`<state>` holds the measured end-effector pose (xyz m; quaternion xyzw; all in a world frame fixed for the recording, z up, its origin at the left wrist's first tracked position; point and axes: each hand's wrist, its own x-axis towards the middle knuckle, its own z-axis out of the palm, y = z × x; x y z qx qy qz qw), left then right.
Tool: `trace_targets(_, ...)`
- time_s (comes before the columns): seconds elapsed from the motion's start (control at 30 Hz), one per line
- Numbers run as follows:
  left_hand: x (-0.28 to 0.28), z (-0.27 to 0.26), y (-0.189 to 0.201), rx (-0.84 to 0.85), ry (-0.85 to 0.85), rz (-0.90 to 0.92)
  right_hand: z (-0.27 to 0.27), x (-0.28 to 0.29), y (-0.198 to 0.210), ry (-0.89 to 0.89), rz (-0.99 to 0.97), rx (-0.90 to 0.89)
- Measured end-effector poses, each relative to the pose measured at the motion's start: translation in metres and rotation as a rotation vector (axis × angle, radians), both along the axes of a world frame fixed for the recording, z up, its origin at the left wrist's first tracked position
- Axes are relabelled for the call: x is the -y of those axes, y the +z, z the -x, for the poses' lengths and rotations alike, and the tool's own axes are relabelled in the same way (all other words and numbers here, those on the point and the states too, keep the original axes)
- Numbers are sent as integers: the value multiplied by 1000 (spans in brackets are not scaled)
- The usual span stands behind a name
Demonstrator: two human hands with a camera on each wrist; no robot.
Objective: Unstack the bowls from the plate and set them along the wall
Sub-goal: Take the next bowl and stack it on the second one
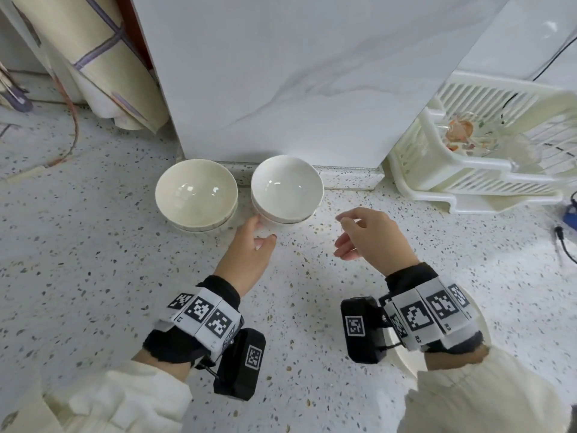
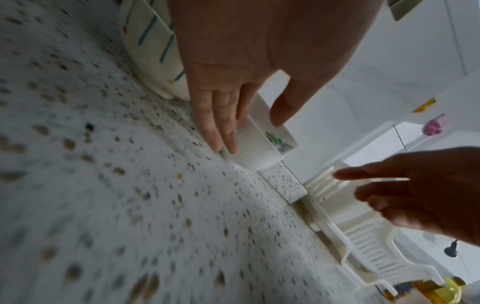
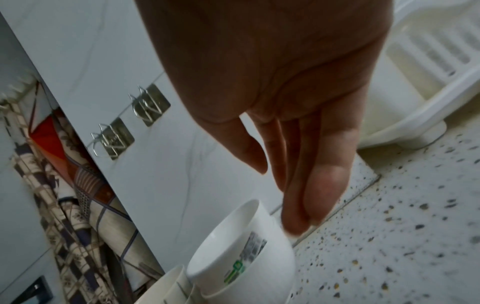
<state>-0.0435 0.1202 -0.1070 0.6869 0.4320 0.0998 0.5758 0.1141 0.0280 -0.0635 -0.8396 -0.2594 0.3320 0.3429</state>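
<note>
Two stacks of bowls stand against the wall panel [image 1: 296,89]: cream bowls [image 1: 196,195] on the left, white bowls [image 1: 286,189] on the right. My left hand [image 1: 262,228] lies with straight fingers [image 2: 223,131] against the lower side of the white bowls [image 2: 257,150], thumb held off. The cream bowls [image 2: 150,51] show teal stripes outside. My right hand [image 1: 340,235] hovers to the right of the white stack and holds nothing; its fingers [image 3: 319,181] hang straight above the white bowls [image 3: 233,246]. A white plate [image 1: 406,359] lies near me, mostly hidden under my right wrist.
A cream plastic dish rack [image 1: 468,170] with glassware stands at the right against the wall. A black cable [image 1: 565,245] lies at the right edge. A rolled patterned mat [image 1: 93,73] leans at the back left. The speckled counter [image 1: 125,276] spreads around.
</note>
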Motion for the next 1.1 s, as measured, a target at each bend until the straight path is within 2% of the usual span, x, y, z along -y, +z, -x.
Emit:
trace_targets(0.13,33,-3,-1,-46,4,3,-20,47,9,7,-31,53)
trace_targets(0.27,75,-17,-3,-55,10,-2,-45,105,8,8,-21,214)
trace_targets(0.47,147,-54,-2,-35,-96,-84,-79,185,-10,2,41,410)
trace_targets(0.53,167,-66,-2,-35,-128,-102,-84,205,-19,16,77,418)
trace_targets(0.67,186,-78,-4,-108,-100,-194,-81,228,-31,53,125,224)
trace_targets(0.83,192,-73,-7,-210,-103,-151,-71,229,-44,75,143,-161)
trace_targets(1.0,190,-67,-9,-173,-82,-89,-71,214,-51,-1,114,-193)
trace_targets(1.1,180,-65,-11,-134,-61,-60,-72,198,-52,-66,40,-285)
